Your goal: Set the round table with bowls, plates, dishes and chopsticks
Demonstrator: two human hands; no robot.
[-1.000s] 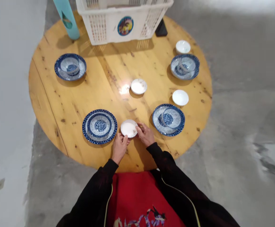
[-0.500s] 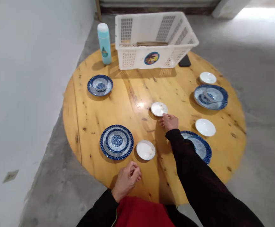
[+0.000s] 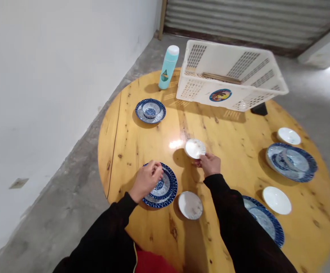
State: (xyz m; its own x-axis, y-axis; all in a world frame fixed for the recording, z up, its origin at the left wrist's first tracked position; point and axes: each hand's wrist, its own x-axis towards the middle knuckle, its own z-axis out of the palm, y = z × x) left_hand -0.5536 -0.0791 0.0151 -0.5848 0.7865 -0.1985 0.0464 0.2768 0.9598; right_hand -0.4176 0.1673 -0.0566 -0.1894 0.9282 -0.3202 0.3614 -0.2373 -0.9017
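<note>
My right hand [image 3: 210, 163] pinches the near rim of a small white saucer [image 3: 194, 148] in the middle of the round wooden table [image 3: 227, 151]; the saucer looks slightly lifted and tilted. My left hand [image 3: 146, 180], fingers curled together, hovers over the near left blue patterned plate stack [image 3: 165, 187], covering its left side. I cannot see anything in that hand. Another small white saucer [image 3: 190, 205] lies just right of that stack, near the table's front edge.
A white plastic basket [image 3: 230, 81] and a teal bottle [image 3: 168, 67] stand at the table's far side. Blue plate-and-bowl sets sit at far left [image 3: 150, 110], right [image 3: 291, 161] and near right [image 3: 267, 223]. White saucers [image 3: 276, 200] [image 3: 288, 135] lie beside them. A wall runs along the left.
My right hand has taken hold of the middle saucer and raised it slightly. My left hand moved from the table's front edge up over the near left plate stack. The view shifted.
</note>
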